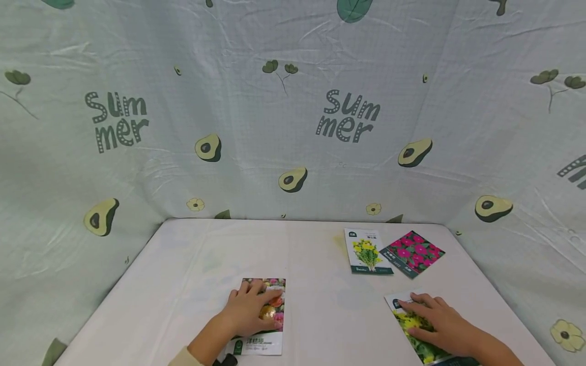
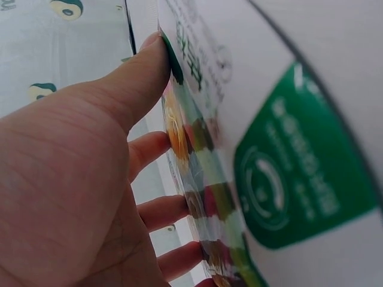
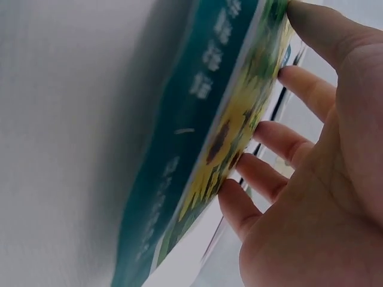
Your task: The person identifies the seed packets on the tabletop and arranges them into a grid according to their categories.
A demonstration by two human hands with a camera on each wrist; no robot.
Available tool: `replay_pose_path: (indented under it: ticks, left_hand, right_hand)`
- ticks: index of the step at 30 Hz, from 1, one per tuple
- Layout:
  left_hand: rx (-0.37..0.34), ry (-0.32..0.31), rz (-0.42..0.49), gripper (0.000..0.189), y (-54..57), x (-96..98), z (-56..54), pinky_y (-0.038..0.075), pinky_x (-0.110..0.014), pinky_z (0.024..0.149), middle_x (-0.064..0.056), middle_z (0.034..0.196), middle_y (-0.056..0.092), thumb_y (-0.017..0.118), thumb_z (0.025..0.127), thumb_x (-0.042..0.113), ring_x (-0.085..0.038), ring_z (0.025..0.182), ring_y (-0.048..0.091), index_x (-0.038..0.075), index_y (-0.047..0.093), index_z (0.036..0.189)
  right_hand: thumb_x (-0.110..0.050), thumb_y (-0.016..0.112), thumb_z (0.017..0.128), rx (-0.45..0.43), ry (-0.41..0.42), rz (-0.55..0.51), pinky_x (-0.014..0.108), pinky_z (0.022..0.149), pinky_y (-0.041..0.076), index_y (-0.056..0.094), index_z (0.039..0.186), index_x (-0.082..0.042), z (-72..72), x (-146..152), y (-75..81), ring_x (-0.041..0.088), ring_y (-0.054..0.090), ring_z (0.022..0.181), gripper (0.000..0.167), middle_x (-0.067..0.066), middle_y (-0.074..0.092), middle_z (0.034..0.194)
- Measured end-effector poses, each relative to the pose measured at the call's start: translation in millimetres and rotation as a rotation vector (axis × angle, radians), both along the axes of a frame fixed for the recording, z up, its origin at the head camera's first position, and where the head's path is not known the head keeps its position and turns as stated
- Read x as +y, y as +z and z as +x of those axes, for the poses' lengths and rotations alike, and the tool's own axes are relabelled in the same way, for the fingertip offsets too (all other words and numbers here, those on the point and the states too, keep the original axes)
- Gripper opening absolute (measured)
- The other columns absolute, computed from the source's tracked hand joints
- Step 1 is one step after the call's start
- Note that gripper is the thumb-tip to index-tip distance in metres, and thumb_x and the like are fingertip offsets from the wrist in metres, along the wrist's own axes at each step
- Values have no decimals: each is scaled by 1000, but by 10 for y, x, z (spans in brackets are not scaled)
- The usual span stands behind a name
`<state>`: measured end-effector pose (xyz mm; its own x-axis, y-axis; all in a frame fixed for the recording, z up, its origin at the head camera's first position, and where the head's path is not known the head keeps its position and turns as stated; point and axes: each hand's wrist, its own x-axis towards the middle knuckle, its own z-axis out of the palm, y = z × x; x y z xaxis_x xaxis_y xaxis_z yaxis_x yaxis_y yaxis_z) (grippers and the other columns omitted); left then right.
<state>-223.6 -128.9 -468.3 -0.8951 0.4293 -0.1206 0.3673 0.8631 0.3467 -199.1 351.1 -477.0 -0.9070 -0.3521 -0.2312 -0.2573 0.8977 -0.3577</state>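
In the head view my left hand (image 1: 247, 311) lies over a seed packet (image 1: 263, 345) with mixed roses-like blooms and a white lower band. Its thumb and fingers are spread, and in the left wrist view the fingertips (image 2: 170, 210) touch the printed face. On the right side of the table, my right hand (image 1: 443, 325) rests on a second packet (image 1: 405, 322), printed with yellow flowers. The right wrist view shows a teal band with white lettering on this packet (image 3: 197, 113), sunflower-like blooms beside it, and spread fingertips on its face. Both hands partly cover the pictures.
Behind the right hand, a white packet with yellow flowers (image 1: 365, 250) lies beside a tilted packet with pink flowers (image 1: 415, 250), their edges meeting. The pale table (image 1: 183, 284) ends at a curtain (image 1: 256, 117) with avocado prints and lettering.
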Motion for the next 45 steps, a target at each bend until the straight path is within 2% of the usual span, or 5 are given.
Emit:
replay_pose_path:
  ticks: [4,9,24,38,45]
  left_hand:
    - [2,1,0,72,-15,-6,-5,37,-61,93,-11,147,47,76,83,63,-40,131,40,38,54,147]
    - [5,2,3,72,-17,-7,-4,37,-60,91,-11,147,47,76,83,62,-38,129,41,39,54,147]
    - [1,3,6,71,-54,-1,-16,37,-61,93,-10,148,46,75,84,63,-38,131,40,40,54,147]
    - [-9,28,-5,71,-51,7,-16,36,-61,94,-10,150,45,76,83,63,-41,135,39,41,54,147]
    - [4,8,8,71,-51,10,-17,36,-61,92,-10,148,46,75,84,61,-38,130,40,38,54,148]
  right_hand:
    - [-57,66,93,8,-9,3,70,95,44,56,148,-19,9,-47,3,41,47,127,67,23,46,152]
    - [-60,66,92,5,-46,35,69,97,44,56,148,-24,0,-120,1,39,47,127,67,20,46,153]
    - [-63,65,91,51,-22,73,66,96,45,55,149,-27,20,-251,22,36,48,125,69,18,48,149]
    - [-65,65,90,24,-45,105,69,102,41,55,149,-28,-45,-423,47,36,46,128,70,15,49,149]
    - [-66,64,90,22,-47,109,66,103,41,55,149,-29,-59,-502,41,32,46,128,71,11,49,147]
